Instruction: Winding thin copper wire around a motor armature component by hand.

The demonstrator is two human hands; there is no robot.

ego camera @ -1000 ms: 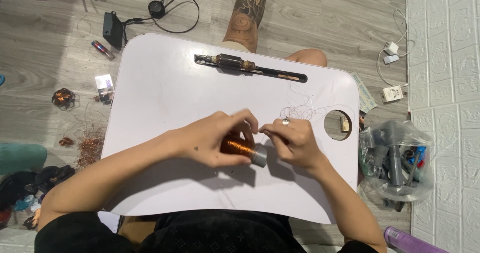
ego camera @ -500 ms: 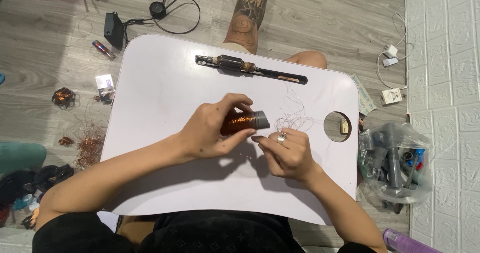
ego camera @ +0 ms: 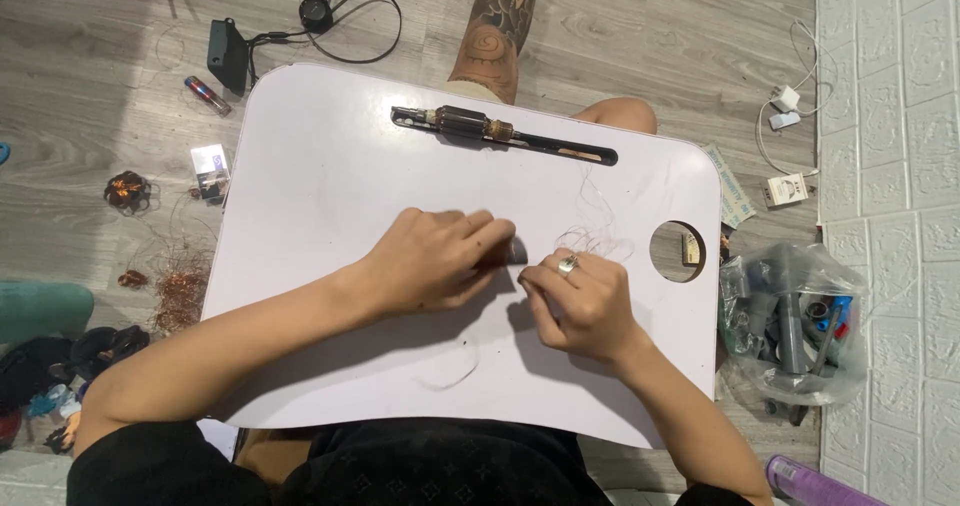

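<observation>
My left hand (ego camera: 440,259) lies on the white lap table (ego camera: 320,156) and is closed over a small motor armature (ego camera: 512,252) wound with copper wire; only its grey end shows past the fingers. My right hand (ego camera: 580,301), with a ring on one finger, sits just right of it, fingers pinched near that end beside a tangle of thin loose wire (ego camera: 590,236). Whether the fingers hold a strand is too fine to see. A second armature (ego camera: 470,126) rests in the slot at the table's far edge.
A tattooed leg (ego camera: 495,26) reaches out beyond the table. Copper wire scraps (ego camera: 175,291) lie on the wooden floor at left, with a black adapter and cable (ego camera: 228,54). A clear bag of tools (ego camera: 795,326) sits at right near a white wall.
My left hand has turned the armature and closed over it, hiding the copper winding that showed before. My right hand has shifted from beside the armature's end to lower right of it.
</observation>
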